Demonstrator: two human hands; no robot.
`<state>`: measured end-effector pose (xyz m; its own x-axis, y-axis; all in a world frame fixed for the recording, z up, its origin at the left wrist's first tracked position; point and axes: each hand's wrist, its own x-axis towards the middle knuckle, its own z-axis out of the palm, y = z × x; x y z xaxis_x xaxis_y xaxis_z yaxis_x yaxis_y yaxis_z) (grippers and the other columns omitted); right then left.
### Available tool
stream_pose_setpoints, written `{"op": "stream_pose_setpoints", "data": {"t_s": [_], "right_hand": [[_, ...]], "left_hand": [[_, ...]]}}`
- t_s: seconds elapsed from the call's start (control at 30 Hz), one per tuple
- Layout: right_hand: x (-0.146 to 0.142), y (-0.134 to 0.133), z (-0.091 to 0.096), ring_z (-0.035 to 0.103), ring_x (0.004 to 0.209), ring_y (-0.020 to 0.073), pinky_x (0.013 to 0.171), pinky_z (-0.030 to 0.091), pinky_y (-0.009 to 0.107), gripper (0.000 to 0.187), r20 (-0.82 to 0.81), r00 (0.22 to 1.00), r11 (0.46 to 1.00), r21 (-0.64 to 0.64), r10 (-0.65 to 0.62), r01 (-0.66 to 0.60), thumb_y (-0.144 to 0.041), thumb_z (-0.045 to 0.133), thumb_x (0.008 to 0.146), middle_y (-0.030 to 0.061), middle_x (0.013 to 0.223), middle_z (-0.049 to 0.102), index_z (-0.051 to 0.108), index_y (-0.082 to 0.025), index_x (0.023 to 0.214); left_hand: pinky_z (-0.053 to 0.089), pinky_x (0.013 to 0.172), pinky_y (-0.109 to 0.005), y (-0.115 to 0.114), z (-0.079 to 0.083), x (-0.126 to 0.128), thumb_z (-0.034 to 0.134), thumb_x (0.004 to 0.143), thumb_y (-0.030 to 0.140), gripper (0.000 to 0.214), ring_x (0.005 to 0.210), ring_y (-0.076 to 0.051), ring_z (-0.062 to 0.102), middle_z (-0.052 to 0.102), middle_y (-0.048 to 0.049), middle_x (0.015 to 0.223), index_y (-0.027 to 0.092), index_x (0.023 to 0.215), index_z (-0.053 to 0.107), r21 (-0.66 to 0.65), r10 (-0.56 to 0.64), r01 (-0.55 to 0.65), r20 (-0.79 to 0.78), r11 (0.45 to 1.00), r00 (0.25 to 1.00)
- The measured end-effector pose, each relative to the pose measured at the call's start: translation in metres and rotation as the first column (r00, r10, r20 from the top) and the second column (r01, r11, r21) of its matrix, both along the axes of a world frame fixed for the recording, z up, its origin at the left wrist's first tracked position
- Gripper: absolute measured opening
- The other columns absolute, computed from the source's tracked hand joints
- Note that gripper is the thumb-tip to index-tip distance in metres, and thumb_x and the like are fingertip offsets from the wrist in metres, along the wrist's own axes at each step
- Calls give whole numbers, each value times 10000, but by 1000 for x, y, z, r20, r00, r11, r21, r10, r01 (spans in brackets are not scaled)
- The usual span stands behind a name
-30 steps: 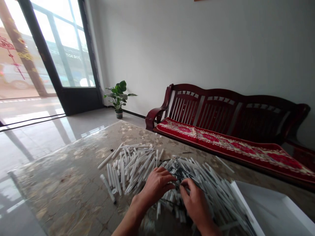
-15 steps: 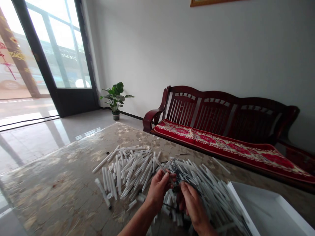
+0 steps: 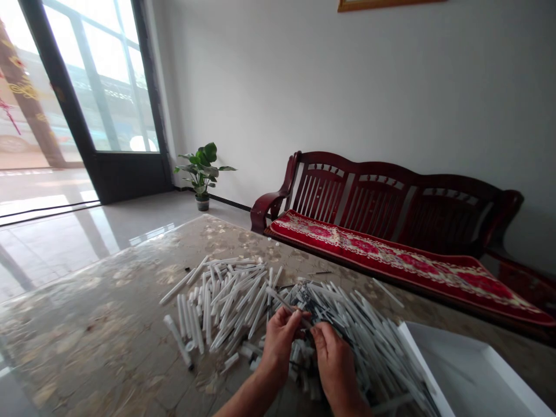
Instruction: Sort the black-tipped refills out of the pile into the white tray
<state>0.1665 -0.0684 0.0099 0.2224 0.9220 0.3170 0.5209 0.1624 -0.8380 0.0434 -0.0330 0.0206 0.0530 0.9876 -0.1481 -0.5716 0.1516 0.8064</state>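
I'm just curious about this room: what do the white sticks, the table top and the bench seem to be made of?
The white sticks: likely plastic, smooth, matte, uniform tubes; the left hand and right hand pinch one. The table top: looks like polished stone or a print under glass, mottled and reflective. The bench: dark red lacquered wood, slatted, glossy.

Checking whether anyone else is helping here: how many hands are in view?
2. The left hand and the right hand, side by side over the near edge of the heap of white tubes, together holding a thin rod. Both are the wearer's; no others show.
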Motion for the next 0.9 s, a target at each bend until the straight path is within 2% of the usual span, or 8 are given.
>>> {"op": "stream_pose_setpoints", "data": {"t_s": [0.07,0.17,0.27,0.33,0.43,0.53,0.73,0.9], "right_hand": [[1,0,-1,655,655,209,600,491,274,464,3,1000,1000,25,4,-4,-650,496,888,61,723,712,671,-226,815],[-1,0,0,636,579,192,516,483,262,430,-107,994,998,-55,12,-18,-626,526,884,36,710,702,668,-221,885],[-2,-1,1,571,477,177,419,430,258,465,-206,978,992,-124,-11,-15,-626,447,922,1,580,621,657,-225,812],[-1,0,2,561,466,176,412,429,256,486,-220,975,990,-134,4,-34,-630,445,918,0,542,596,641,-225,734],[3,2,4,606,541,185,494,489,258,440,-155,987,996,-84,28,-41,-623,550,859,25,625,663,664,-215,740],[5,3,4,664,678,209,621,545,272,408,-139,990,999,-23,19,-22,-601,620,820,52,766,726,711,-206,866],[8,4,-2,590,506,192,438,482,269,520,-278,960,979,-180,41,-94,-653,464,895,24,584,628,699,-208,764],[7,5,4,647,648,210,589,547,283,411,-209,978,999,-44,20,-30,-602,644,797,47,730,710,726,-202,848]], "left_hand": [[464,540,-218,1,0,0,875,583,514,465,639,-148,659,776,-94,785,142,757,658,-18,2,-2,15,1000,1000],[477,551,-218,2,2,-1,888,574,492,464,648,-148,669,778,-92,799,145,773,652,-15,2,-2,48,1000,999],[492,557,-221,2,4,-2,894,573,479,460,655,-150,673,779,-96,806,142,775,655,-3,-12,12,49,1000,999],[502,563,-225,1,4,-1,896,569,482,462,664,-154,678,778,-95,809,142,770,656,1,-14,14,44,1000,999],[509,562,-229,0,3,0,903,551,483,473,660,-161,687,776,-86,796,148,770,651,-15,1,-1,53,1000,999],[512,565,-231,1,1,0,903,550,482,474,654,-164,694,775,-83,794,150,775,649,-25,11,-9,64,1000,998],[521,580,-231,1,-2,1,896,582,464,441,647,-146,680,777,-87,815,143,772,662,5,0,-1,56,1000,998],[533,588,-245,-1,-1,2,911,540,482,473,653,-160,685,774,-82,794,147,759,659,-16,18,-17,80,1000,997]]}}
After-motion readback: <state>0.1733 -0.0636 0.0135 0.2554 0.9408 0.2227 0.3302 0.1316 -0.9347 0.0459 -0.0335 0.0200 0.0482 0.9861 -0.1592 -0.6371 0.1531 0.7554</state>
